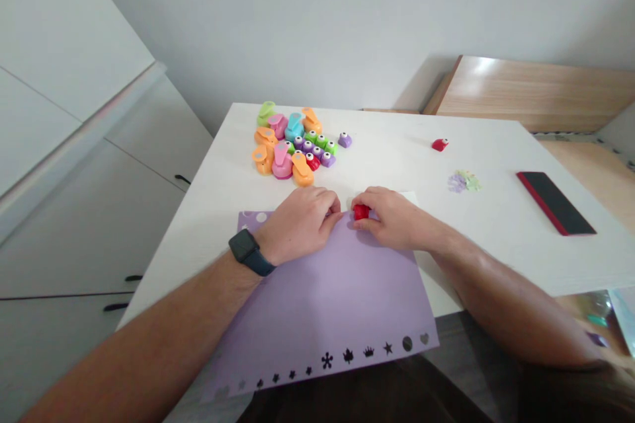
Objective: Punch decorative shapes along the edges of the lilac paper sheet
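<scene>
A lilac paper sheet (327, 291) lies on the white table (496, 231), with punched shapes along its near edge. My right hand (391, 218) is closed around a small red paper punch (361, 212) at the sheet's far edge. My left hand (300, 221), with a dark watch on its wrist, rests curled on the sheet's far edge, its fingertips pressed beside the punch.
A heap of coloured paper punches (292, 142) sits at the table's far left. Another red punch (440, 144) stands alone farther right, near punched paper bits (464, 181). A phone in a red case (555, 202) lies at the right. White cabinets (74, 145) stand to the left.
</scene>
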`<action>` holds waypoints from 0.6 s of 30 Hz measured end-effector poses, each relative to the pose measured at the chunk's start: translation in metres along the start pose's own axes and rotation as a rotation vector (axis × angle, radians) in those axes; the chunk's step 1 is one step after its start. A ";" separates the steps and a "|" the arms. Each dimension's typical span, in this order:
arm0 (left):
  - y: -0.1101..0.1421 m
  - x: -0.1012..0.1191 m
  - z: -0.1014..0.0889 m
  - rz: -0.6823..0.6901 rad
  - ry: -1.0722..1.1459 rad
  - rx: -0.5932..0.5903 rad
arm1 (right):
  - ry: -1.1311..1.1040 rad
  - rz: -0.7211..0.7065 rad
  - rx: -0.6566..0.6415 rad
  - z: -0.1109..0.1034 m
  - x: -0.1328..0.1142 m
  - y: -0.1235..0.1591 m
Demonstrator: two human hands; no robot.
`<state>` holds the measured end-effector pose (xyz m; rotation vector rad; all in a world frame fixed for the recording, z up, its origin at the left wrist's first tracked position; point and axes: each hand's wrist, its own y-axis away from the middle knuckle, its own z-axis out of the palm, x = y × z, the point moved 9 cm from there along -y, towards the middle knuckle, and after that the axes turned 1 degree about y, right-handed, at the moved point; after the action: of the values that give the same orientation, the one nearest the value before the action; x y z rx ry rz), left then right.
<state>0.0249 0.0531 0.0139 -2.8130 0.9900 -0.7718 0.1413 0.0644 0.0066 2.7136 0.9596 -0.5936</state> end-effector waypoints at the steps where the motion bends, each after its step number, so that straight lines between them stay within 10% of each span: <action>1: 0.000 0.000 0.000 -0.001 -0.002 -0.001 | -0.002 -0.001 0.002 0.000 0.001 0.000; 18: 0.000 0.000 0.001 0.003 -0.019 -0.013 | -0.006 -0.031 0.009 -0.003 -0.003 0.003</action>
<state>0.0257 0.0528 0.0132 -2.8234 1.0002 -0.7394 0.1422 0.0614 0.0102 2.7077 1.0024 -0.6126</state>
